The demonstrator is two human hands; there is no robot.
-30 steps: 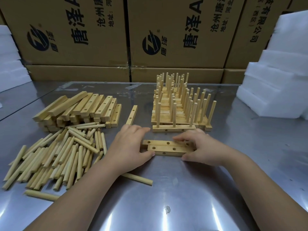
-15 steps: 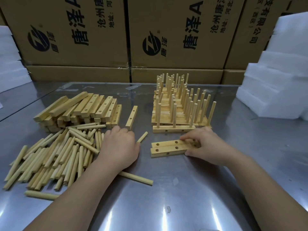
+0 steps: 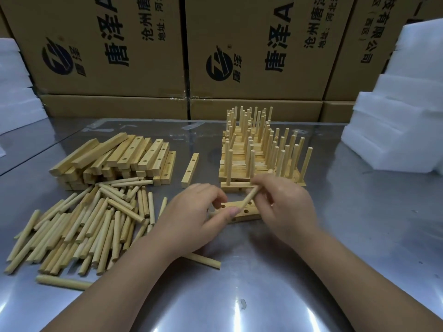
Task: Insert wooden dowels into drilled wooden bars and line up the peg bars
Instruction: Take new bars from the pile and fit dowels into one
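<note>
Two drilled wooden bars [image 3: 249,210] lie side by side on the steel table in front of me. My left hand [image 3: 191,219] grips their left end, thumb on the near side. My right hand [image 3: 285,207] pinches a wooden dowel [image 3: 250,196], tilted, with its lower tip at a hole in the far bar. Rows of finished peg bars [image 3: 259,164] stand just behind, dowels upright. A heap of loose dowels [image 3: 91,224] lies at the left, and a stack of empty drilled bars [image 3: 119,159] behind it.
One single drilled bar [image 3: 190,170] lies between the stack and the peg bars. Stray dowels [image 3: 203,259] lie near my left forearm. Cardboard boxes [image 3: 251,49] wall the back; white foam blocks [image 3: 395,130] stand at the right and far left.
My left hand fetched a dowel from the pile and came back to the two bars. The dowel passed to my right hand, which now holds it at a hole.
</note>
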